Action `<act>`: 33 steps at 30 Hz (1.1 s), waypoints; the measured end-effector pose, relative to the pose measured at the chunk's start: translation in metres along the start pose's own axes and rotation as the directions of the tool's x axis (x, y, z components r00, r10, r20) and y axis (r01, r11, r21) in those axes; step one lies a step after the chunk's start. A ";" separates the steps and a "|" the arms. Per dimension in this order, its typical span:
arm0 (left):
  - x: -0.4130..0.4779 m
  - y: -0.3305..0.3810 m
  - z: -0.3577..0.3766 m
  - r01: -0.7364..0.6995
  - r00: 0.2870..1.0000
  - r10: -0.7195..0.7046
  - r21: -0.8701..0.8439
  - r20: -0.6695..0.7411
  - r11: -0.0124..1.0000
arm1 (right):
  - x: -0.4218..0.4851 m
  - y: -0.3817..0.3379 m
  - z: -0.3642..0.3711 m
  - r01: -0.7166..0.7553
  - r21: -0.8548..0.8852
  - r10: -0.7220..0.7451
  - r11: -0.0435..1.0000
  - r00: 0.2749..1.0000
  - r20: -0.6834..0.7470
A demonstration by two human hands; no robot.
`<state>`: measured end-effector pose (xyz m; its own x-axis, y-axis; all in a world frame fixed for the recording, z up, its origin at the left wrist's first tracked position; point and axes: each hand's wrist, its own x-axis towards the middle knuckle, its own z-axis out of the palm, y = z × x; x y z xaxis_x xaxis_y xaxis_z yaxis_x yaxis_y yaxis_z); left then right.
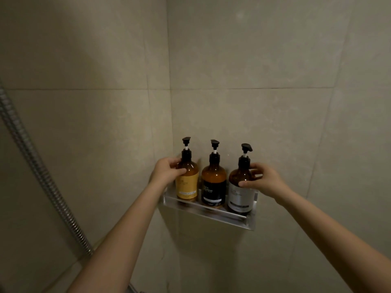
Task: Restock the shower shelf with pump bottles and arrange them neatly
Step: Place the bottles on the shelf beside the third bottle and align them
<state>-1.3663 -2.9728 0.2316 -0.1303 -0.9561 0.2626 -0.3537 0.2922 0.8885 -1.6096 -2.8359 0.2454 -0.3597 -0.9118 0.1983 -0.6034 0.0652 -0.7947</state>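
Three amber pump bottles stand upright in a row on the metal shower shelf [213, 214] fixed to the tiled wall. The yellow-label bottle [188, 185] is at the left, and my left hand [166, 171] grips its shoulder from the left side. In the middle stands the black-label bottle [213, 187], untouched. At the right is the white-label bottle [240, 197], with my right hand [262, 180] wrapped around its upper body from the right. All three black pump heads point roughly rightward.
A ribbed metal shower hose [36, 166] runs diagonally down the left wall. Beige tiled walls meet in a corner just left of the shelf. Both my forearms reach up from the bottom of the view.
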 end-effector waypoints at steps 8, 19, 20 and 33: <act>0.004 -0.002 0.003 -0.005 1.000 0.006 0.038 -0.013 0.999 | -0.002 -0.002 0.001 -0.002 0.015 0.002 1.000 1.000 -0.011; 0.000 -0.005 0.000 -0.033 0.999 0.033 -0.006 0.026 0.999 | -0.003 -0.002 0.006 0.002 0.000 -0.002 1.000 0.999 -0.043; 0.000 -0.005 0.001 -0.033 0.999 0.033 -0.005 0.026 0.999 | -0.003 -0.002 0.006 0.000 -0.002 0.000 1.000 0.999 -0.043; -0.033 0.007 0.021 -0.207 0.931 0.234 0.126 -0.279 0.970 | 0.009 -0.003 -0.022 -0.019 0.015 0.018 1.000 0.998 0.053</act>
<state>-1.3833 -2.9389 0.2211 0.0539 -0.8283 0.5577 -0.4329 0.4839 0.7606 -1.6271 -2.8356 0.2624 -0.3318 -0.9308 0.1534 -0.5857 0.0758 -0.8070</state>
